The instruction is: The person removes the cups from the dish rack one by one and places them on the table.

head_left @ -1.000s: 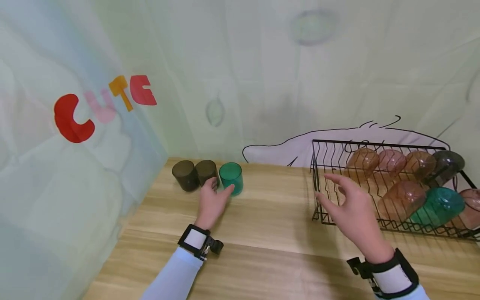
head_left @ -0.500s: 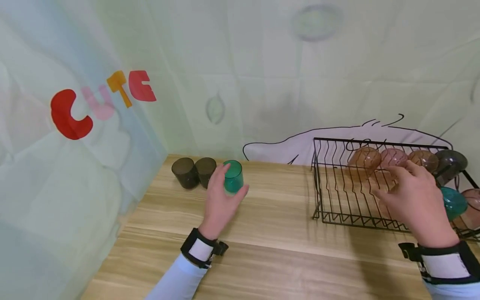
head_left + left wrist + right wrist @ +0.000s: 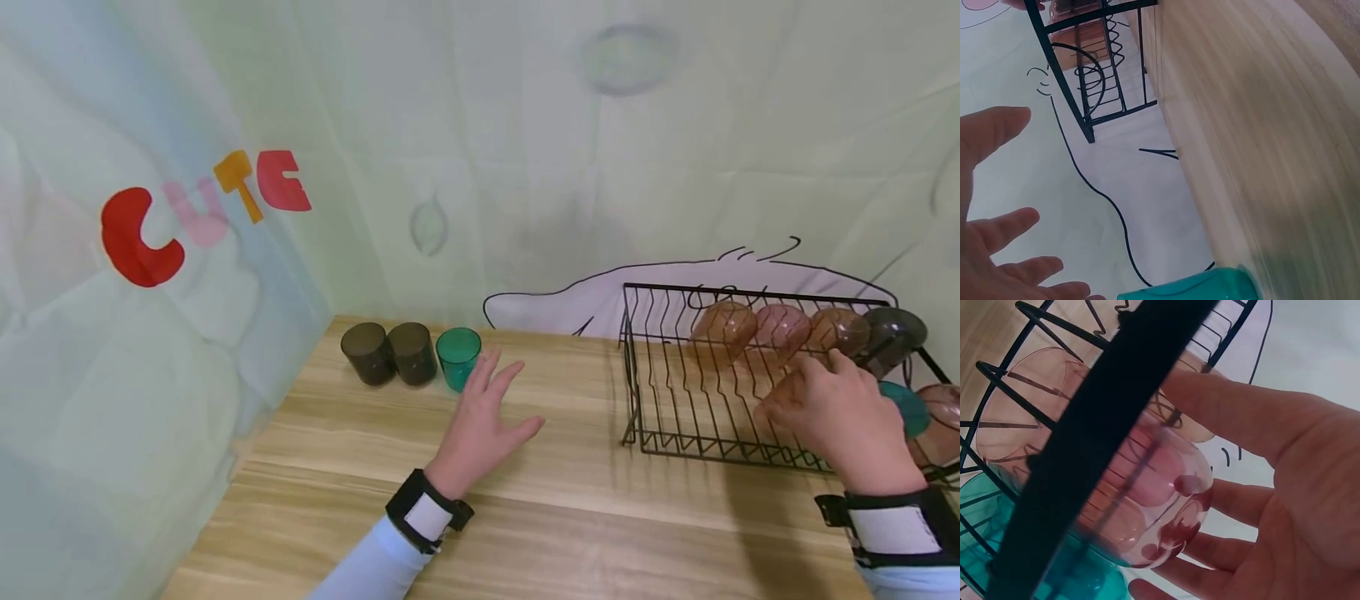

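Observation:
My right hand (image 3: 847, 421) reaches into the front row of the black wire rack (image 3: 632, 375). Its thumb and fingers are round the rounded base of an upside-down pinkish glass (image 3: 1166, 512); in the head view the hand hides most of that glass. My left hand (image 3: 476, 429) is spread over the table, fingers extended and holding nothing. Just beyond its fingertips stands an upright green glass (image 3: 459, 358). To the left of the green one, two dark brown glasses (image 3: 369, 356) stand side by side.
Behind the right hand, the rack's back row holds amber and pink glasses (image 3: 782, 327) and a dark grey glass (image 3: 894, 333). A teal glass (image 3: 906, 408) and another pink glass (image 3: 941, 408) sit at its front right. A printed cloth (image 3: 555, 167) hangs behind the wooden table (image 3: 555, 475).
My left hand has left the glasses on the left and drawn right and nearer, fingers spreading. My right hand has moved right to the rack and taken hold of the pinkish glass.

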Available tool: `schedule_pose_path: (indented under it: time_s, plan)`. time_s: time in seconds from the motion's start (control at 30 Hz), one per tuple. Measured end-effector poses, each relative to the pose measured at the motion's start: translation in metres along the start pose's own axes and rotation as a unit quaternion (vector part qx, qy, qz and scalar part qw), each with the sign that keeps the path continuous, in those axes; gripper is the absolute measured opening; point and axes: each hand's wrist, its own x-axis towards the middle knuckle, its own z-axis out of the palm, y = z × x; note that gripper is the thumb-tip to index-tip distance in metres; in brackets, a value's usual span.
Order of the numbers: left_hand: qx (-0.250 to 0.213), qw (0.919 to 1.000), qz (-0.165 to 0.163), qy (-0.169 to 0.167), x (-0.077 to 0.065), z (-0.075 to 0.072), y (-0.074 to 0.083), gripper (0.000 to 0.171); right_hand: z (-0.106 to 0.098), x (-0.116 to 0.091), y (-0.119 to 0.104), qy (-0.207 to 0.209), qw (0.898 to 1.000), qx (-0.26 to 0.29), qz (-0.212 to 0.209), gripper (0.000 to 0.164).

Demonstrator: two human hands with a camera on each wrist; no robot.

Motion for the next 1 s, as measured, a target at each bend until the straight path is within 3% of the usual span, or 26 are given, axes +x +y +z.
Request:
schedule_pose_path:
  time_s: [0.33,0.63,1.0]
  plan:
    - [0.010,0.9996,-0.015,-0.021,-0.007,0.007,-0.001,0.073,0.002,0.001,0.001,-0.018,1.000,-0.007,-0.013,0.073]
    - [0.009,0.9994,-0.026,-0.022,-0.007,0.008,-0.002,0.074,-0.002,0.003,-0.003,-0.024,1.000,-0.001,-0.019,0.052]
    - [0.002,0.9987,-0.039,-0.033,-0.005,0.004,0.000,0.074,-0.009,0.000,-0.014,0.022,0.999,0.016,-0.033,0.062]
